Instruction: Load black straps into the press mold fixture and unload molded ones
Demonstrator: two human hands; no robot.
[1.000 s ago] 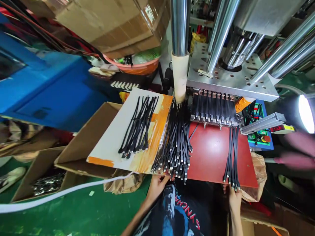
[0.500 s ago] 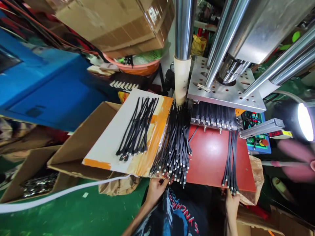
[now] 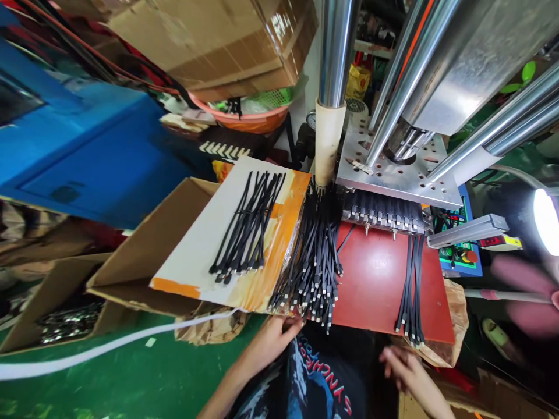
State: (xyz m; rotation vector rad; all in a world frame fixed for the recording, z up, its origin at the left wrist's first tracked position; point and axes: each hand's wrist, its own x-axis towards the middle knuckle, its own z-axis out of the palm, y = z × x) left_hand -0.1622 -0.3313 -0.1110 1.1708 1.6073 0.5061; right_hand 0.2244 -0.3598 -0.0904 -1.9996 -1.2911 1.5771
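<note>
My left hand (image 3: 276, 337) is at the front table edge, its thumb and fingers curled together just below the big pile of black cables (image 3: 317, 262); what its fingertips hold is too small to make out. My right hand (image 3: 404, 369) hangs in front of the table with its fingers apart and nothing in them. Above it, a small bundle of black cables (image 3: 410, 291) lies on the red board (image 3: 371, 279), its ends over the front edge. Another spread of cables (image 3: 248, 227) rests on the white and orange panel (image 3: 187, 256) at the left.
A metal press plate (image 3: 393, 174) with thick rods stands over a clamped row of cable ends (image 3: 384, 215). At the right are a control box (image 3: 463, 256), a bright lamp (image 3: 545, 221) and a blurred pink fan. Cardboard boxes (image 3: 148, 250) and a blue cabinet (image 3: 96, 157) stand left.
My right hand has let go of the small bundle's ends and moved down, its fingers opening. The bundle stays on the red board. My left hand remains by the pile, and the view has shifted slightly.
</note>
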